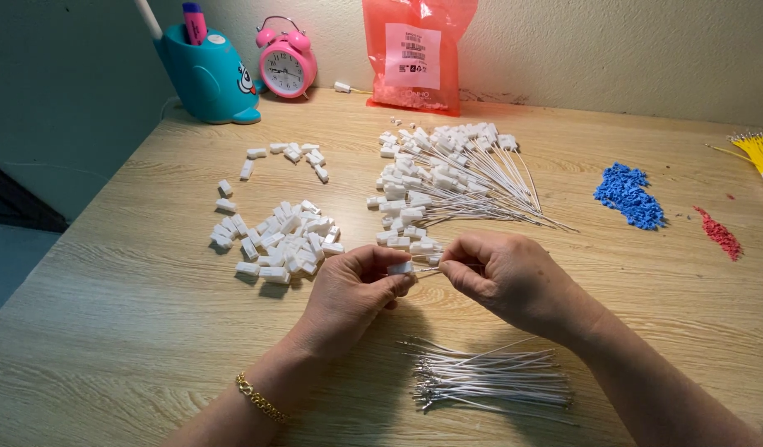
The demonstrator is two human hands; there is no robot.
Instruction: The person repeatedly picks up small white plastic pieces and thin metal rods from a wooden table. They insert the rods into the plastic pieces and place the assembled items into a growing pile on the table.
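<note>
White plastic connector (400,267) sits pinched in left hand (348,294) grip, right hand (505,277) pinching its wire (428,269).

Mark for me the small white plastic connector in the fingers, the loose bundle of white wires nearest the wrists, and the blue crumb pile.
Small white plastic connector (400,267), head view, its middle.
Loose bundle of white wires (489,381), head view, mid-bundle.
Blue crumb pile (630,197), head view, its centre.

Bright even light, soft shadows, sharp focus, slight edge distortion.
</note>
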